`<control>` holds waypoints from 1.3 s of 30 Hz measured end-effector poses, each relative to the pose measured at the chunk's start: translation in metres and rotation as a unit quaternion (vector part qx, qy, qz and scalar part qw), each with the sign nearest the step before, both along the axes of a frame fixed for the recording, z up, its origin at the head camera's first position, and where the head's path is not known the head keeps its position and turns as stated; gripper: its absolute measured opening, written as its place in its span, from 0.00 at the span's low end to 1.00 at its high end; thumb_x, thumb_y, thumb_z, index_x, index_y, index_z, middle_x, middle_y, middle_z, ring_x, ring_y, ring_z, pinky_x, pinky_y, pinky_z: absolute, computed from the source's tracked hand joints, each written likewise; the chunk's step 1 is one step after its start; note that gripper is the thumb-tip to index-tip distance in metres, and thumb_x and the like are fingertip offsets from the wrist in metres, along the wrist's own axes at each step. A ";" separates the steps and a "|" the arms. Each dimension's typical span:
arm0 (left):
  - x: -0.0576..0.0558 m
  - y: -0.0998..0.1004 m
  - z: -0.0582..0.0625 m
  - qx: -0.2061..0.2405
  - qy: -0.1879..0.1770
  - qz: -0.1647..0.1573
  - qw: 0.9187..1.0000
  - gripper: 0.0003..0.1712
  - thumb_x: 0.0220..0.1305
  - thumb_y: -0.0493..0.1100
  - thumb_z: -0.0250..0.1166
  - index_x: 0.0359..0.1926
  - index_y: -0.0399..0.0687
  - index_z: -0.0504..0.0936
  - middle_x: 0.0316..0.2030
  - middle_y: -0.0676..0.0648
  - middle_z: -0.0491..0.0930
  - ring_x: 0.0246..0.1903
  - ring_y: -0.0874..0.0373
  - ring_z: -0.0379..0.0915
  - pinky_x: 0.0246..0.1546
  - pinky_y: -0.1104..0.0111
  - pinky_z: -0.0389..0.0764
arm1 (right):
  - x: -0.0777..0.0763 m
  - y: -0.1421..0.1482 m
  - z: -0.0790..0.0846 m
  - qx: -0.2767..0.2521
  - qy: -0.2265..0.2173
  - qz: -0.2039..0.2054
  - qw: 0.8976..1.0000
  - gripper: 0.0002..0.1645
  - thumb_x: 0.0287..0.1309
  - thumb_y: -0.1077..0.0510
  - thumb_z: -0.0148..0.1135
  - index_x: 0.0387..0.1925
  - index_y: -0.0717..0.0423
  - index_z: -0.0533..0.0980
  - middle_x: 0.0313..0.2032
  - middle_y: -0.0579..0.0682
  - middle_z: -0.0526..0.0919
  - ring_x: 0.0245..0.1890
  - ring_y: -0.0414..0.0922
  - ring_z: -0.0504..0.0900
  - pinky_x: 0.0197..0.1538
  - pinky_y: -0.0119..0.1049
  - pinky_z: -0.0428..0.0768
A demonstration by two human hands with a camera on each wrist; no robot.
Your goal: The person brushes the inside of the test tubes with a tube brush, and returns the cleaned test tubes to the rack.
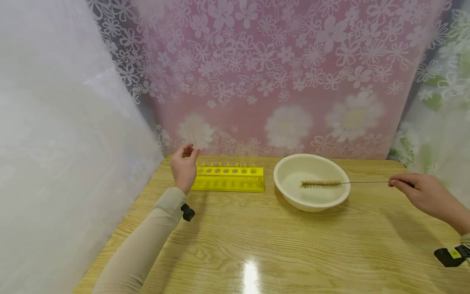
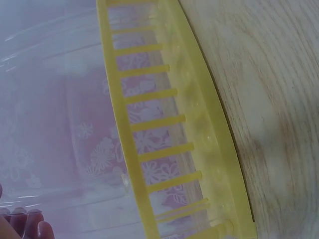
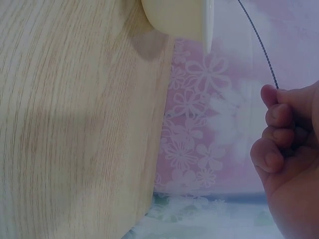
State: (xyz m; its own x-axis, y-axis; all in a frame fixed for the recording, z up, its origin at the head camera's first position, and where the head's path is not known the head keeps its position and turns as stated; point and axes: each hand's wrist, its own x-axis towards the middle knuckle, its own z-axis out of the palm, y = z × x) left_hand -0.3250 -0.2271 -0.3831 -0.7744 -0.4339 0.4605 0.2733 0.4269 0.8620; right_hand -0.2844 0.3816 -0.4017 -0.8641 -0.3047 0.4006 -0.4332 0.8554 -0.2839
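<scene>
While your left hand (image 1: 184,166) pinches the top of a clear tube (image 2: 89,214) at the 9 o'clock end of the yellow rack (image 1: 229,184), at your 11 o'clock, a sideways tug could jam the glass-like wall against its hole or tip the rack, toppling the two tubes (image 1: 252,156) at its 3 o'clock end. Your right hand (image 1: 426,194) grips the brush (image 1: 321,184) by its thin wire, bristles over the bowl (image 1: 311,206) at 1 o'clock; a loose grip could let it twist, and any wet bristles could flick drops onto the table (image 1: 257,228).
</scene>
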 end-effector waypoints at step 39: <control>-0.012 -0.007 -0.036 -0.332 -0.150 0.090 0.927 0.23 0.74 0.53 0.60 0.58 0.41 0.79 0.43 0.44 0.89 0.27 0.51 0.85 0.33 0.57 0.84 | -0.013 -0.020 -0.013 -0.007 -0.017 0.031 0.999 0.14 0.73 0.63 0.55 0.50 0.70 0.81 0.41 0.62 0.88 0.32 0.23 0.77 0.27 0.31 0.74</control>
State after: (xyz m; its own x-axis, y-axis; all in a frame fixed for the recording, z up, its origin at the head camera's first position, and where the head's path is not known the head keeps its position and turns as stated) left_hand -0.3372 -0.2340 -0.4192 -0.8534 -0.2659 0.4483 -0.0624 0.9060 0.4186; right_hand -0.2978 0.3612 -0.4147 -0.8570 -0.3528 0.3755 -0.4752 0.8229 -0.3115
